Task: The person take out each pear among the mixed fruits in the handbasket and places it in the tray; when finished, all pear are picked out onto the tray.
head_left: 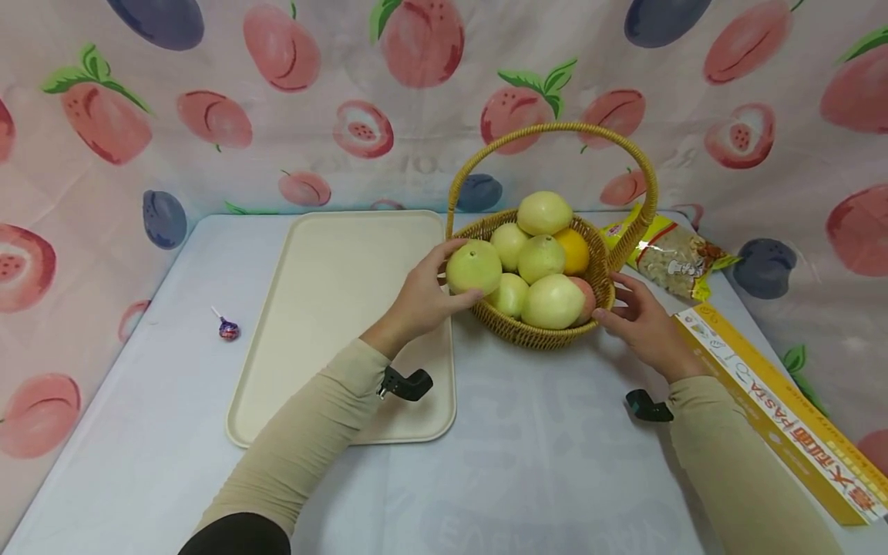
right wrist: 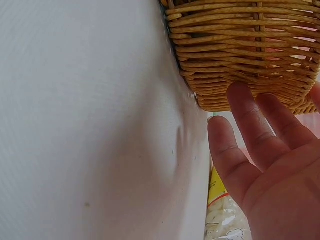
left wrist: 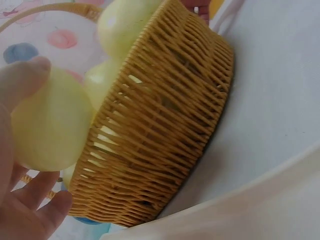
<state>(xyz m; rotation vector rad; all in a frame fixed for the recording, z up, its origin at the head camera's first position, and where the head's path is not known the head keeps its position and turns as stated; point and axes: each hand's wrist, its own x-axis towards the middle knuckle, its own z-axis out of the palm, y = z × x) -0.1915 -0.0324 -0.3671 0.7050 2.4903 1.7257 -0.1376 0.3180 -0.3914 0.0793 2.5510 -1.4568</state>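
In the head view a wicker basket [head_left: 516, 331] with a tall arched handle holds several pale green round fruits [head_left: 541, 258], an orange [head_left: 572, 250] and a partly hidden reddish fruit [head_left: 586, 297]. At the basket's left rim my left hand [head_left: 423, 297] grips one pale green fruit [head_left: 474, 267], thumb on one side and fingers on the other. The left wrist view shows this fruit [left wrist: 52, 122] beside the woven wall. My right hand [head_left: 641, 324] is against the basket's right side. Seen from the right wrist, its fingers [right wrist: 250, 120] are fairly straight near the weave.
A cream tray [head_left: 347, 308] lies left of the basket, partly under my left arm. Farther left is a wrapped lollipop [head_left: 228, 328]. Behind the right hand sits a yellow-and-clear food bag [head_left: 673, 254]; a long yellow pasta box [head_left: 784, 408] lies along the right edge.
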